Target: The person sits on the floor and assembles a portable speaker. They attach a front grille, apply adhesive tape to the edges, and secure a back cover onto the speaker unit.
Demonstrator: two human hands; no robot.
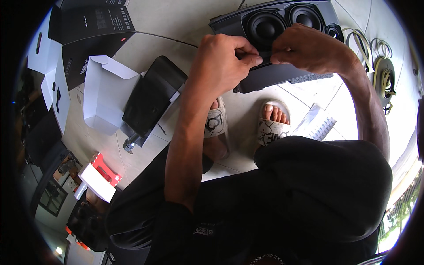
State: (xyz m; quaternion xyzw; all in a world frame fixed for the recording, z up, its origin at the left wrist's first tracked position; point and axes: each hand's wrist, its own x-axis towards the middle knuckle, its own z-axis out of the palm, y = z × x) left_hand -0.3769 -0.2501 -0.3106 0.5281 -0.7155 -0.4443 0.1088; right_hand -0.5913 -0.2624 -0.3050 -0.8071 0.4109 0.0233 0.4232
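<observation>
On the tiled floor ahead lies a dark grey speaker box with two round black speaker cones and a smaller round driver at its right end. My left hand is at the box's near edge, thumb and fingers pinched together. Close beside it, my right hand has its fingers curled in, knuckles up, partly covering the right cone. The fingertips of both hands almost meet over the edge below the left cone. Whatever they pinch is too small or hidden to make out.
A black case leans by an open white box at left, near a large black carton. A red-and-white package lies lower left. Coiled cable and clear packaging lie right. My sandalled feet stand below the speaker box.
</observation>
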